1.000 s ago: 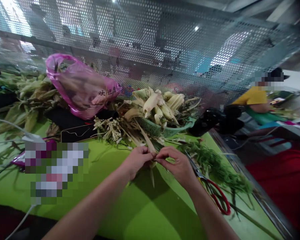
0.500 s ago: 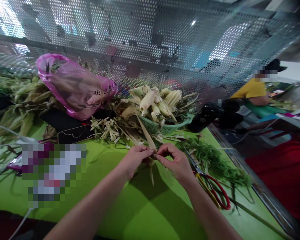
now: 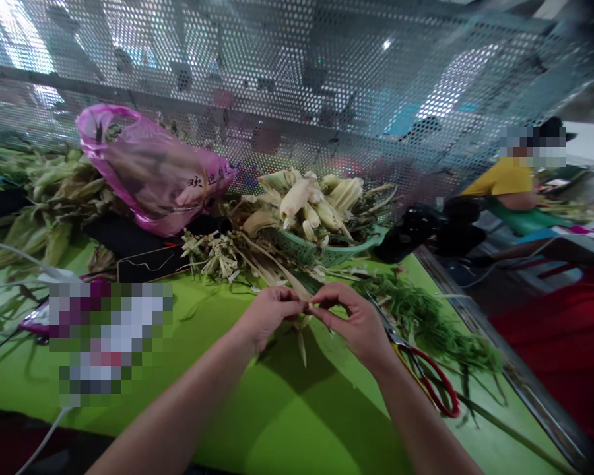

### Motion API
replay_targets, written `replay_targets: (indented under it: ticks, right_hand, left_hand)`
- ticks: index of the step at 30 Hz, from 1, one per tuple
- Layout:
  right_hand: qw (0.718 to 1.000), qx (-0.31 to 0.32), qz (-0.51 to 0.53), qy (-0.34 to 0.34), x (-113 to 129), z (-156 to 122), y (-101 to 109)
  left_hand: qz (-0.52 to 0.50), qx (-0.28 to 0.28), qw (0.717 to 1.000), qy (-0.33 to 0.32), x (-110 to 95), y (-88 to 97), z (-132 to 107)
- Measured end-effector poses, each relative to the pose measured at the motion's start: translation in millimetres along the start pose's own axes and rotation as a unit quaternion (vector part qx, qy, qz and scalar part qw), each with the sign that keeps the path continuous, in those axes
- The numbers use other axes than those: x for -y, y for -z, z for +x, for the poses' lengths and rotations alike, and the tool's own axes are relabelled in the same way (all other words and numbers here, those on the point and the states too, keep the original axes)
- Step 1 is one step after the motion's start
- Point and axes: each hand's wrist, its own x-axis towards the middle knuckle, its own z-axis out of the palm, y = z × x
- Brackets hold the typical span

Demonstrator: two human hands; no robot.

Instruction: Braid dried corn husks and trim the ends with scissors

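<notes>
While your left hand (image 3: 270, 316) and right hand (image 3: 359, 324) meet fingertip to fingertip, both pinch pale husk strip (image 3: 302, 348) just above tabletop (image 3: 287, 422), likely for fine control. Scissors (image 3: 428, 379) lie beside your right wrist, handy; basket (image 3: 336, 254) behind.

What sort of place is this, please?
Probably a husk-craft workshop: the left hand and right hand pinch a pale dried husk strip, a green plastic basket holds corn husks, and red-handled scissors lie alongside.
</notes>
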Motion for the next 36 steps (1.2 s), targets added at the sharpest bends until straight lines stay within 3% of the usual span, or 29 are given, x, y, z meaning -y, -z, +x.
replay_targets:
  ticks: [23,31,36]
  right_hand:
    - [0.997,0.010,-0.060,0.049,1.1,0.6,1.1]
    - [0.991,0.016,-0.076,0.110,-2.0,1.5,-0.8]
    - [0.993,0.031,-0.080,0.086,-3.0,0.8,0.5]
  left_hand:
    - [-0.039,0.014,0.999,0.023,0.4,-0.8,-1.5]
    - [-0.041,0.021,0.998,0.035,3.3,1.6,0.2]
    - [-0.041,0.009,0.998,0.037,2.9,-1.7,0.4]
